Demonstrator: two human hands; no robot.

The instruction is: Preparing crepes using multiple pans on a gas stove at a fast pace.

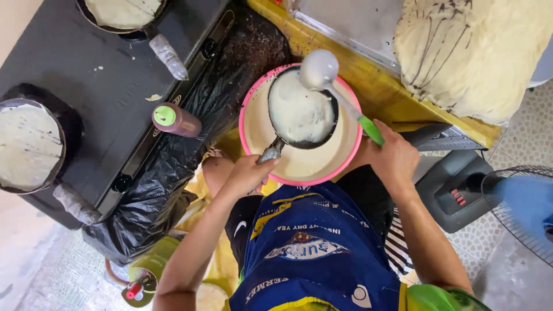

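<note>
A small black pan (299,112), coated in pale batter, is gripped by its metal handle in the left hand (247,173) above a pink-rimmed bowl (253,103) of batter. A green-handled ladle (320,70) is clasped in the right hand (391,158). A maroon, green-capped squeeze bottle (175,120) lies beside crinkled black plastic sheeting (155,190).

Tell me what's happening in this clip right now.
A person holds a small dark pan by its handle with the left hand, over a pink-rimmed basin of pale batter. The right hand grips a green-handled ladle, its bowl raised above the pan, which is already coated with batter. To the side, two more batter-filled pans sit on a black stove, and a stack of cooked crepes lies on the yellow counter.
</note>
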